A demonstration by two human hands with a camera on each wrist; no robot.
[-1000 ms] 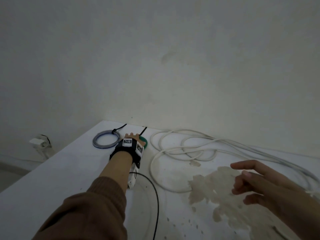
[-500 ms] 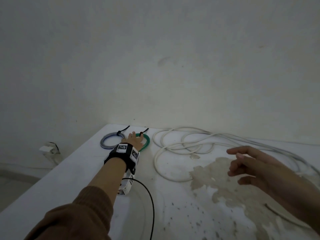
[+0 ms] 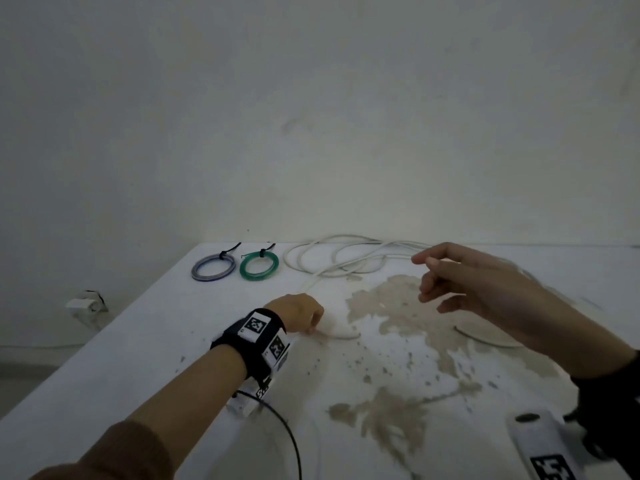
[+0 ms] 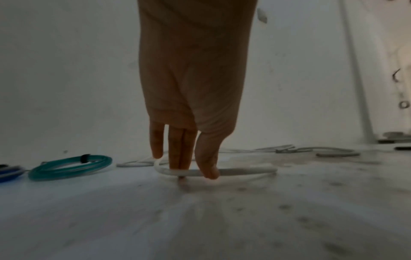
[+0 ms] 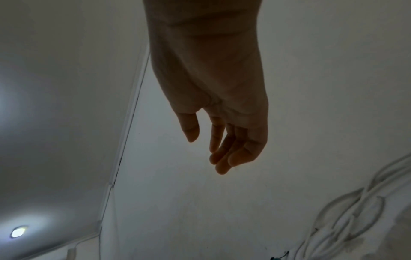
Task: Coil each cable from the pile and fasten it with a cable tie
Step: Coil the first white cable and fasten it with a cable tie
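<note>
Left hand [image 3: 300, 312] pinching loose white round cable [image 4: 240, 171] on stained white tabletop [image 3: 138, 341]. Right hand [image 3: 464, 282] raised, fingers relaxed, holding nothing. Far left: tied green cable coil [image 3: 259, 266], tied grey-blue cable coil [image 3: 212, 268].

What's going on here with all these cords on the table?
A person is tidying cables into coils. Two are done: a blue-grey coil and a green coil lie side by side at the far end of the white table, each fastened with a black tie. The left hand pinches a bend of the loose white cable against the table. The right hand hovers above it, fingers relaxed, holding nothing.
</note>
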